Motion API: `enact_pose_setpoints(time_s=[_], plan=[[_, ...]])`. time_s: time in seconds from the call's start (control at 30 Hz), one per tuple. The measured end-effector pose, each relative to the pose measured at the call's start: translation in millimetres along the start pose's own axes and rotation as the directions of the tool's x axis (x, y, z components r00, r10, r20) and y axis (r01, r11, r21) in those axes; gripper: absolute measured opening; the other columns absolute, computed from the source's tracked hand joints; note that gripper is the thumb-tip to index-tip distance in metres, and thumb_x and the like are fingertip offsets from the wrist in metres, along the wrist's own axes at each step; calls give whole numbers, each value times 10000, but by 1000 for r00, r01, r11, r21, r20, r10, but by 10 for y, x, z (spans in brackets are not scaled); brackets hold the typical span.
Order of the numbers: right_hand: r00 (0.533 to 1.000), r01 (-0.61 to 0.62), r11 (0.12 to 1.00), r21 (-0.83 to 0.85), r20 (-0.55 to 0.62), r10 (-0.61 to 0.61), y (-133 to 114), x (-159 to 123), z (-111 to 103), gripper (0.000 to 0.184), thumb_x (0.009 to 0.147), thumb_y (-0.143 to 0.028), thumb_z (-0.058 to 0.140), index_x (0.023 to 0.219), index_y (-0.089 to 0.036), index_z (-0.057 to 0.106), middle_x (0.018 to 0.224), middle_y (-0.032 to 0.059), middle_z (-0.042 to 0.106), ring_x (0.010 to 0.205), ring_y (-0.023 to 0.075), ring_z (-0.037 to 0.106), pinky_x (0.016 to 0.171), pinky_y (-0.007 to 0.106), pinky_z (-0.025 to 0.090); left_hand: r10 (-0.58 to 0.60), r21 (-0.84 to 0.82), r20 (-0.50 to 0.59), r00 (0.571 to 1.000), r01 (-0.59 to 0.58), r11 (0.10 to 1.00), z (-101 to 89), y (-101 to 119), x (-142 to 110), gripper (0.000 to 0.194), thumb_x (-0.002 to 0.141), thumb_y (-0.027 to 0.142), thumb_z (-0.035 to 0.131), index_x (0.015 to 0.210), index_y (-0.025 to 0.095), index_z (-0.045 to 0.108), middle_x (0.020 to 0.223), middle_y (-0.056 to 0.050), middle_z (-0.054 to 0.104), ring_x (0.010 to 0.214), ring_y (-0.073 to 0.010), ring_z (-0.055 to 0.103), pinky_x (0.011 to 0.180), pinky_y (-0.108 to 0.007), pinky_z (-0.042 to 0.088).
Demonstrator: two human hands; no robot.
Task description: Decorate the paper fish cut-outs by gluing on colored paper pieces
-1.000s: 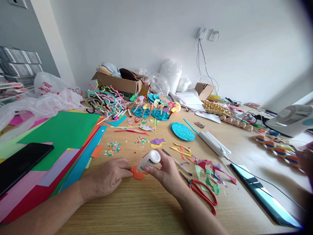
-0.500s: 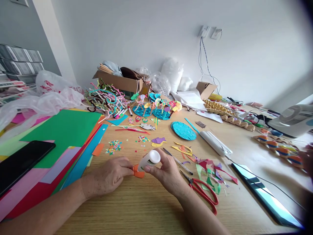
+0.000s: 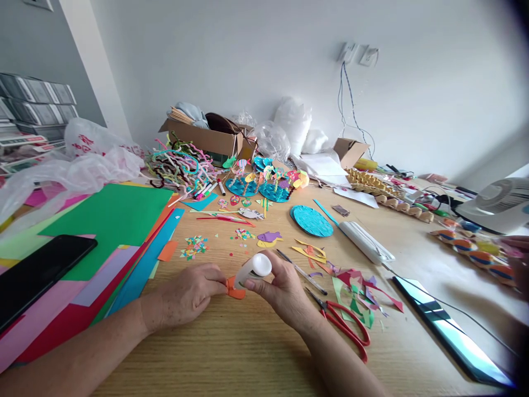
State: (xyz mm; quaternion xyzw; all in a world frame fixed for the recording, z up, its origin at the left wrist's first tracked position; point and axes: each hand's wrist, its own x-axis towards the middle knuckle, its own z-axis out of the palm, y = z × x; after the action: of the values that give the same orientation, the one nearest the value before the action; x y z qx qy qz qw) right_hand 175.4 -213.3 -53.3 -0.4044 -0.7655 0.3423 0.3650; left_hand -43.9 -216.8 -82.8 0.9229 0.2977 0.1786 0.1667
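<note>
My right hand [image 3: 285, 292] is wrapped around a white glue bottle [image 3: 257, 267], tipped nose down over an orange paper cutout [image 3: 236, 293]. The bottle and my fingers hide part of the cutout, and the nozzle tip is not visible. At its left edge, the fingertips of my left hand [image 3: 185, 295] pinch the cutout against the table. Beyond my hands lie a purple and a yellow paper fish [image 3: 269, 238] and small piles of confetti [image 3: 194, 247]. Red-handled scissors [image 3: 347, 325] and a pen [image 3: 301, 271] rest beside my right wrist.
Coloured paper sheets [image 3: 107, 231] and a black phone [image 3: 45, 275] cover the left side. Paper scraps [image 3: 359, 292], a blue disc [image 3: 312, 220], a white power strip [image 3: 367, 242] and a shiny dark phone-like slab [image 3: 450, 331] lie right. At the right edge, another person's hand [image 3: 516, 245] shows.
My hands keep the same hold on the bottle and the orange cutout. The view has shifted slightly, and the other person's hand at the right edge has moved a little.
</note>
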Motion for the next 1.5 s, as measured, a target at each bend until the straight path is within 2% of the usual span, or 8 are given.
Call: enact_pose_setpoints(time_s=[0.3,0.73,1.1,1.5], plan=[[1000,-11,1000,-4,-2,11,-16,6,-9,289,770,-456,622,731,-180,545,682,-15,563,644,133,504,589,237,354,17,-3,-18,1000,-17,1000,22,-24,-4,543,674,-63,352,1035,240,623,1010,-17,617,913,-162,553,810,-289,456],[1000,-21,998,-53,-14,20,-14,1,-30,283,761,-436,628,734,-179,511,680,-14,538,628,132,467,562,235,334,14,9,-3,1000,-14,1000,1,-12,13,563,645,-69,359,1044,233,619,1007,-17,614,912,-166,553,808,-287,454],[999,35,999,-27,-33,-36,-13,28,0,274,760,-421,646,732,-182,515,677,-19,539,623,122,479,567,222,356,-1,13,24,1000,0,1000,-13,6,9,540,656,-59,361,1038,221,621,1019,-23,625,930,-181,554,826,-309,457],[998,53,996,-67,-33,-55,-4,61,2,286,766,-436,627,722,-182,503,658,-21,531,599,118,471,543,222,351,10,13,-13,1000,-10,1000,-11,9,25,505,690,-45,367,1015,233,635,987,-22,641,916,-176,573,814,-306,471]])
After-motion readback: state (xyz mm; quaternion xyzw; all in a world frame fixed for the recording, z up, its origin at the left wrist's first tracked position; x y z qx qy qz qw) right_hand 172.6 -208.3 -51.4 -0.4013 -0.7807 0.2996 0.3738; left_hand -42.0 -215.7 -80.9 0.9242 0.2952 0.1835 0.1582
